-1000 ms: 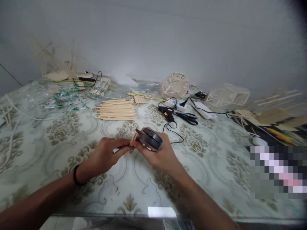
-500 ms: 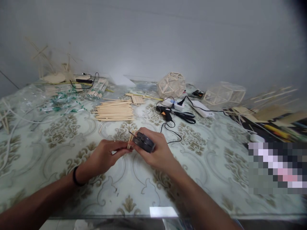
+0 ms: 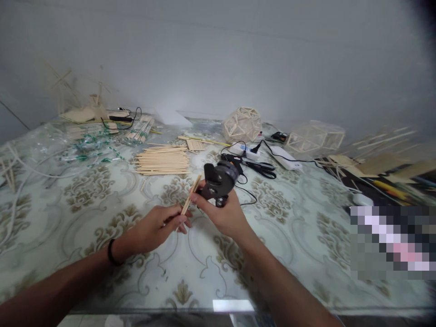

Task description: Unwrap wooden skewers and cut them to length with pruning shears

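Note:
A few pale wooden sticks (image 3: 190, 195) stand tilted between my two hands. My left hand (image 3: 160, 227), with a dark band at the wrist, pinches their lower end. In my right hand (image 3: 223, 213) is a black hand tool (image 3: 220, 179) with a rounded, disc-like part; its exact kind I cannot make out. My right thumb and fingertips also touch the sticks near their upper half. Beyond my hands lies a neat pile of wooden sticks (image 3: 162, 160). Partly hidden behind the tool is a black glue gun (image 3: 235, 159), with scissors (image 3: 262, 169) beside it.
Stick-built frames (image 3: 242, 125) stand at the back, one more stick frame (image 3: 316, 135) further right. A white power strip (image 3: 282, 156) and cords lie near them. Plastic wrappers (image 3: 91, 147) cover the left back. A patterned cover (image 3: 184, 290) lies over the table.
The black tool has turned upward and moved right, away from the sticks' ends. More of the sticks' length now shows, tilted between both hands. My left hand has shifted slightly lower.

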